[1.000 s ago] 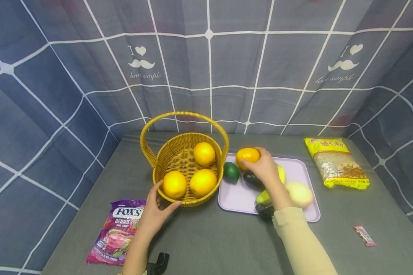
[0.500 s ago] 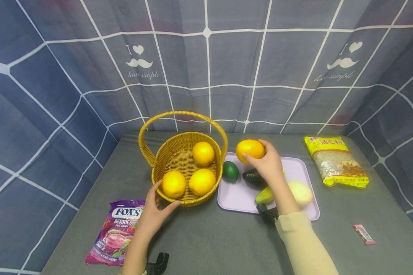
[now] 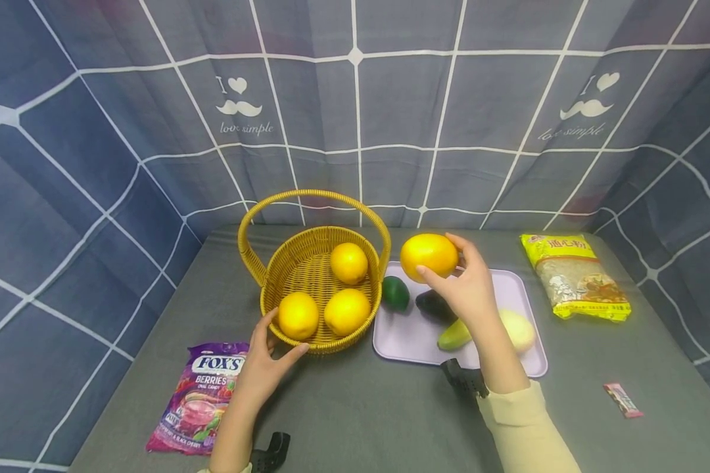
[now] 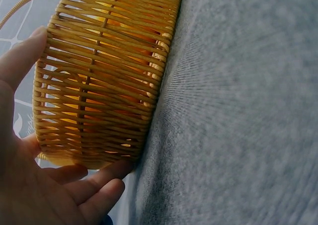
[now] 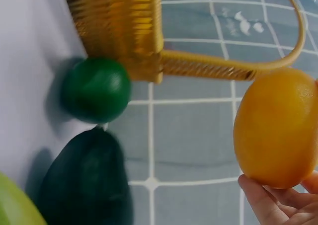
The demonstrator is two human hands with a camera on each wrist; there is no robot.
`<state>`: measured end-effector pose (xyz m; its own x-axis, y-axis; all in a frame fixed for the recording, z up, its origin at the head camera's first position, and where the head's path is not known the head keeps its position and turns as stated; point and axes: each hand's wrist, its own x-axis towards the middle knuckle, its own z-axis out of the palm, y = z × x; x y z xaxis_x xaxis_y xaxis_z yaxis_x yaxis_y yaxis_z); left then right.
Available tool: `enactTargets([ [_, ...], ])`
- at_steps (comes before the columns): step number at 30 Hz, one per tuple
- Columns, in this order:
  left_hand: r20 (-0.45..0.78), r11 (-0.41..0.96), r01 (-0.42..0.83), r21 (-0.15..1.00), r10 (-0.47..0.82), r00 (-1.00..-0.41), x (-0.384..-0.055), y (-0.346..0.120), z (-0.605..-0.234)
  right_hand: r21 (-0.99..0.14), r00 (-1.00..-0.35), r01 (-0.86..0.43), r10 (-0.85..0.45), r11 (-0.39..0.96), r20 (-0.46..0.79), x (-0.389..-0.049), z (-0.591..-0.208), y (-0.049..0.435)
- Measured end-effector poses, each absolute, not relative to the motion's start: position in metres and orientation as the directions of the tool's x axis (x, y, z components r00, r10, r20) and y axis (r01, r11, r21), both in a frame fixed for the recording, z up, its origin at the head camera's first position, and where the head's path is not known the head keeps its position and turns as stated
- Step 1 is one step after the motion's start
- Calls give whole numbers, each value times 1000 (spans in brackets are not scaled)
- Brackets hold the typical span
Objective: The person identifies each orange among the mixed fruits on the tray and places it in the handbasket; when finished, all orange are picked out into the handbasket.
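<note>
My right hand (image 3: 469, 289) holds an orange (image 3: 428, 255) between thumb and fingers, raised over the back left of the lilac tray (image 3: 408, 351). In the right wrist view the same orange (image 5: 276, 128) is at the right, fingertips under it. At the rim of the wicker basket (image 3: 325, 235) my left hand (image 3: 265, 369) grips the near left side. The left wrist view shows its thumb at the rim and its fingers against the woven wall (image 4: 99, 91). Inside the basket lie three oranges: one at the back (image 3: 349, 263), one at front left (image 3: 298, 316), one at front right (image 3: 347, 312).
On the tray are a green lime-like fruit (image 3: 396, 293), a dark avocado-like fruit (image 3: 433, 306), a green-yellow fruit (image 3: 454, 336) and a pale round fruit (image 3: 517, 330). A candy bag (image 3: 196, 401) lies left, a yellow food packet (image 3: 575, 277) right, with a small wrapped sweet (image 3: 623, 400) nearer.
My right hand has lifted the orange up off the tray and brought it nearer the camera. The left hand has stayed at the basket rim.
</note>
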<state>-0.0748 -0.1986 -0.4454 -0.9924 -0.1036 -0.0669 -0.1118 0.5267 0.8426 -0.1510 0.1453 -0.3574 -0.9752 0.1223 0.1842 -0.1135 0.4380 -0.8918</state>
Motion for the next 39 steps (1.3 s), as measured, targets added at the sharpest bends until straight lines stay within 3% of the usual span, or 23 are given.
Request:
enactTargets([
  [16, -42, 508, -81, 858, -89, -995, -77, -200, -449, -908, -979, -203, -49, 366, 199, -128, -351, 100],
  [28, -45, 529, -94, 843, -104, -994, -75, -199, -448, -911, -960, -273, -143, 310, 240, -144, -368, 54],
  [39, -47, 535, -92, 840, -97, -994, -76, -199, -449, -852, -968, -249, -155, 460, 198, -171, -383, 13],
])
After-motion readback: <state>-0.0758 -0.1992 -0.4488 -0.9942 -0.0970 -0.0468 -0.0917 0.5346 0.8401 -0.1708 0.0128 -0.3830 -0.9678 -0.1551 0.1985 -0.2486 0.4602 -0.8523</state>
